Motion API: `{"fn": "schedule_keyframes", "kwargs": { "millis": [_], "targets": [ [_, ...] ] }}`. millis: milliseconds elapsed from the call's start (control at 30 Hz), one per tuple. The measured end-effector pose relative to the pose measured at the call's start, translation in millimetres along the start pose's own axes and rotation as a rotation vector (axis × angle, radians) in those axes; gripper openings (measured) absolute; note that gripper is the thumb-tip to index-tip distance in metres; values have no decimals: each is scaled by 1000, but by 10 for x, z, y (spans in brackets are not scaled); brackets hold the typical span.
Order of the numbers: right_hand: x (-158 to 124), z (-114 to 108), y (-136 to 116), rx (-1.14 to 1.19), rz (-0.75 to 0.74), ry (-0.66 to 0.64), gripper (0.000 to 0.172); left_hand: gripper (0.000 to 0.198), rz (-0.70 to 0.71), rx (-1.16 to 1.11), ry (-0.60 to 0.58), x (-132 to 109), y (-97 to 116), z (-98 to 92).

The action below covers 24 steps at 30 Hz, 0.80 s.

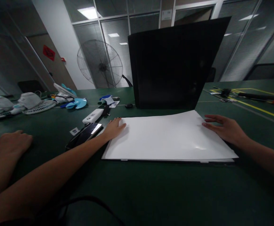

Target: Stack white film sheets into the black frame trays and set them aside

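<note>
A large white sheet (167,138) lies flat on the green table (165,191), on top of a thin stack whose dark edge shows along the front. My left hand (114,127) rests flat on the sheet's left edge, fingers stretched out. My right hand (223,127) lies at the sheet's right edge, fingers spread and holding nothing. Behind the sheet a big black panel (172,66) stands upright and tilted.
Another person's hand (11,144) rests on the table at far left. A black phone (85,135), a small numbered tag (74,131) and a white box (92,115) lie left of the sheet. Fan parts and blue blades (77,103) sit further back. A standing fan (100,64) is behind.
</note>
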State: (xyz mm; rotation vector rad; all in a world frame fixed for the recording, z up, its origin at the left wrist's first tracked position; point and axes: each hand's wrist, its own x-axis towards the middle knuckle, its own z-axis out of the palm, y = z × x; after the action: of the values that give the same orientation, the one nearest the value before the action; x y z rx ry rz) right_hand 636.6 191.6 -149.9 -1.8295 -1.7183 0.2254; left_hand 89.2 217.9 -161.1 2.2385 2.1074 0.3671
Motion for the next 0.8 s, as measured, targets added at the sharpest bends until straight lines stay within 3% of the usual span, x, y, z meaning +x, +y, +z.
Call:
{"fn": "schedule_keyframes", "kwargs": {
  "millis": [100,333,533,800],
  "targets": [
    [-14,-5,-32,49,43,-40,73,65,0,2,-9,15,-28,18],
    [-47,19,-7,62,3,14,62,62,10,-4,-4,15,-47,21],
    [-53,-28,-13,92,0,-18,69,60,23,-16,-5,-33,16,-46],
    [-68,-35,-61,82,9,-42,55,60,73,-28,12,-112,81,-122]
  ]
}}
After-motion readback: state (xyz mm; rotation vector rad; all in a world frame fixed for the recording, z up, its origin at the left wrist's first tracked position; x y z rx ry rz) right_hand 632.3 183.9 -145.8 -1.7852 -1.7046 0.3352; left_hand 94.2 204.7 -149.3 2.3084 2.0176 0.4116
